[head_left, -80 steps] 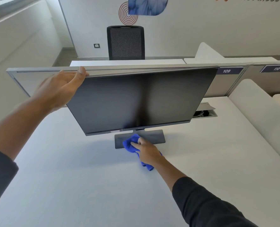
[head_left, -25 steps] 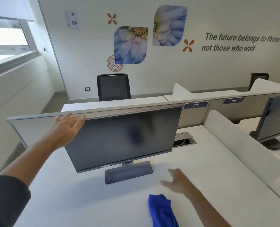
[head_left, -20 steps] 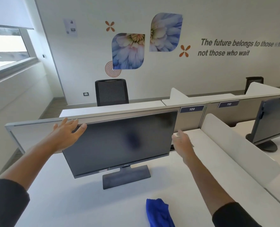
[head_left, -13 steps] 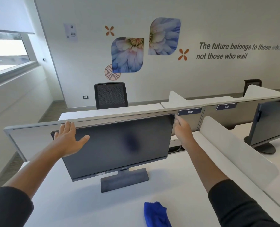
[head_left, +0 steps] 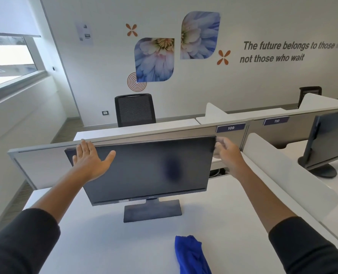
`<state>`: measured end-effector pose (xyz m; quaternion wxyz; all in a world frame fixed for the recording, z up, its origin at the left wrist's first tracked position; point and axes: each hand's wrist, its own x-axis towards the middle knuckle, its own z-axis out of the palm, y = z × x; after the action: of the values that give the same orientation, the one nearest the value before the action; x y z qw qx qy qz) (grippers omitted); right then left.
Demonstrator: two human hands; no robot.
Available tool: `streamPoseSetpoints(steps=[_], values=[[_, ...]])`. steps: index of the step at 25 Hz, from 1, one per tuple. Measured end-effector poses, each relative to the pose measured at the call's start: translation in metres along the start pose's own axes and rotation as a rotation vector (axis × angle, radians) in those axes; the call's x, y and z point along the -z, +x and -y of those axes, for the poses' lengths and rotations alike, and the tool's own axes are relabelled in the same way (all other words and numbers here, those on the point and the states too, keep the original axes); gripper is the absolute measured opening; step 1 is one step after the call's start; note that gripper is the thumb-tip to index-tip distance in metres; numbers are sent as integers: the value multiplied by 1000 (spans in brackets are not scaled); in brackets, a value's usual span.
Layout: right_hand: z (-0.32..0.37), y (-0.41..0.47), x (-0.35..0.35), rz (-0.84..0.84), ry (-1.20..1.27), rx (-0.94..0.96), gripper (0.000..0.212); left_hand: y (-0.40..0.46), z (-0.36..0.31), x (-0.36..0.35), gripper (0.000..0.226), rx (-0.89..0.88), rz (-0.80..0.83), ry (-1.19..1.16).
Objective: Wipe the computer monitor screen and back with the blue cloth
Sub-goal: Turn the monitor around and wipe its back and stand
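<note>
A dark monitor (head_left: 144, 169) stands on its flat grey base (head_left: 153, 210) in the middle of the white desk (head_left: 233, 224). My left hand (head_left: 91, 161) lies flat and open against the screen's upper left corner. My right hand (head_left: 226, 153) is at the monitor's upper right edge, fingers spread and blurred; whether it touches the edge is unclear. The blue cloth (head_left: 191, 256) lies crumpled on the desk near the front edge, apart from both hands. The monitor's back is hidden.
A grey partition (head_left: 45, 167) with labels 109 and 110 runs behind the monitor. A white side divider (head_left: 294, 178) stands to the right, with a second monitor (head_left: 330, 139) beyond it. An open cable hatch (head_left: 217, 172) sits behind the monitor's right side. A black chair (head_left: 134, 109) stands further back.
My right hand let go of the blue cloth, left it on the desk and rose to the monitor's right edge. My left hand slid from the top corner onto the screen face.
</note>
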<state>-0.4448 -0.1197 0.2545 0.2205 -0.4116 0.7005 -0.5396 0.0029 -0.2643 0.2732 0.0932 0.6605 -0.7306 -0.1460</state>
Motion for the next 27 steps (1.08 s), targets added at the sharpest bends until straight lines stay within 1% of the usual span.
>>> streamPoseSetpoints(steps=[4,7,12,16,18,20,23,25,27], values=[[-13,-23,21,-7,25,50,21,8,-19,-2,115,2,16,-60],[-15,-45,32,-11,22,84,17,8,-42,-6,114,-18,60,-100],[-17,-94,50,28,-6,162,14,3,-83,-15,118,-61,84,-263],[-14,-132,51,58,52,175,14,2,-105,-16,124,-109,79,-350],[-15,-152,45,70,82,190,11,2,-113,-15,129,-130,98,-359],[-16,-169,39,68,115,220,12,5,-117,-13,129,-155,122,-375],[-16,-194,25,68,96,320,18,12,-119,-5,118,-152,193,-497],[-17,-210,10,51,27,434,20,17,-121,0,94,-143,228,-543],[-18,-224,-7,27,42,538,19,22,-124,3,64,-128,261,-576]])
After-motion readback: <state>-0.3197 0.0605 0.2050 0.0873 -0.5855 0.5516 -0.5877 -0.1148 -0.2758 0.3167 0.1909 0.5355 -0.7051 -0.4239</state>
